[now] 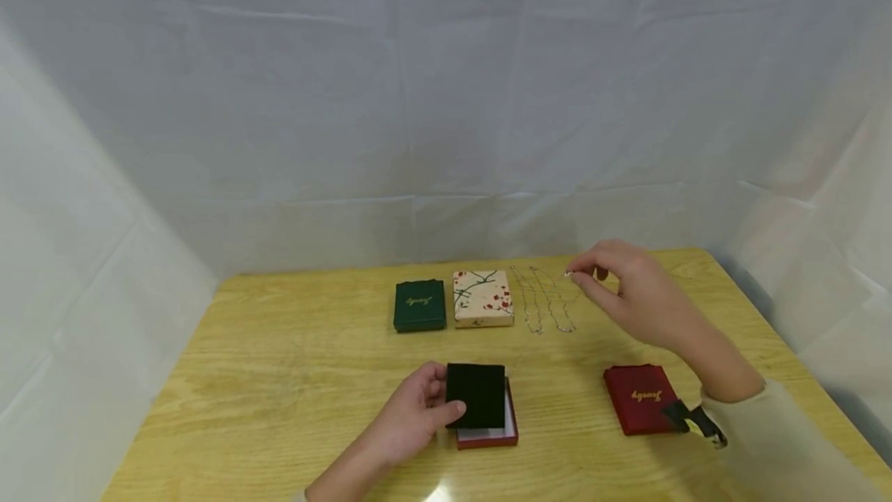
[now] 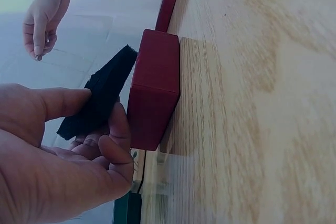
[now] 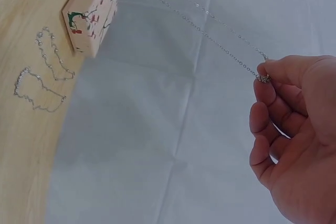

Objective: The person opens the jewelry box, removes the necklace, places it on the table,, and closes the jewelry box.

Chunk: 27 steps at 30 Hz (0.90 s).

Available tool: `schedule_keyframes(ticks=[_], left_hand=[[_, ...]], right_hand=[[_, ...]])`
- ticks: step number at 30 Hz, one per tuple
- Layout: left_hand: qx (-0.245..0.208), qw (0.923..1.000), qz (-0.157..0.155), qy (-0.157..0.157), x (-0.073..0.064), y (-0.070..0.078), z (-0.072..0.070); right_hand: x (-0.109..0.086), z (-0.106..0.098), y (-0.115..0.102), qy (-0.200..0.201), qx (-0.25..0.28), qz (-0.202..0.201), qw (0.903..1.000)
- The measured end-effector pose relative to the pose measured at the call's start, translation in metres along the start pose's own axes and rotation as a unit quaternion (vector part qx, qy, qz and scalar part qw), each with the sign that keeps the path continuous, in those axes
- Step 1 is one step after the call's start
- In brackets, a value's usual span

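Note:
My left hand [image 1: 411, 418] grips a black square foam pad [image 1: 476, 393], thumb on one face and fingers behind it. Tilted in the left wrist view, the pad overlaps an open red box base [image 1: 512, 423] whose pale inside shows below it. Over the table's far right side, my right hand [image 1: 637, 300] pinches a thin silver necklace [image 3: 264, 78] between thumb and fingertips. Its chain hangs in two strands, running out of the right wrist view at the top. Two more silver necklaces [image 1: 533, 307] lie stretched out on the table nearby.
A red lid [image 1: 643, 400] with gold lettering lies at the right, beneath my right forearm. Farther back, a green box [image 1: 420, 305] stands beside a cream box with a floral print [image 1: 483, 299]. White sheeting [image 1: 446, 99] rises behind the wooden table [image 1: 279, 362].

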<state>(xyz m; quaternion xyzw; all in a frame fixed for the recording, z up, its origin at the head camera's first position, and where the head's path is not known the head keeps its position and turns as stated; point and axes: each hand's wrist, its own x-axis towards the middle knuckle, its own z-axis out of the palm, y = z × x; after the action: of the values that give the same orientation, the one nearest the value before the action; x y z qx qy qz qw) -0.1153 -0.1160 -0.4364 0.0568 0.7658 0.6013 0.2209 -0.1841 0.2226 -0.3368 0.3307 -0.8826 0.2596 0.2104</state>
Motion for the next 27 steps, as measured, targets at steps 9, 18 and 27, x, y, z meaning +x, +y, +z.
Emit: schedule_keyframes(ticks=[9, 18, 27], left_hand=[[0.002, 1.0000, 0.008, 0.004, 0.001, -0.001, -0.001], [-0.006, 1.0000, -0.003, 0.000, 0.001, 0.000, -0.001], [-0.006, 1.0000, -0.006, -0.001, -0.001, 0.000, -0.001]], right_hand=[[0.002, -0.015, -0.004, 0.024, -0.006, -0.013, 0.9996], [0.002, -0.030, 0.004, 0.042, -0.028, -0.022, 0.9985], [-0.004, -0.040, 0.026, 0.021, -0.057, 0.020, 0.9979]])
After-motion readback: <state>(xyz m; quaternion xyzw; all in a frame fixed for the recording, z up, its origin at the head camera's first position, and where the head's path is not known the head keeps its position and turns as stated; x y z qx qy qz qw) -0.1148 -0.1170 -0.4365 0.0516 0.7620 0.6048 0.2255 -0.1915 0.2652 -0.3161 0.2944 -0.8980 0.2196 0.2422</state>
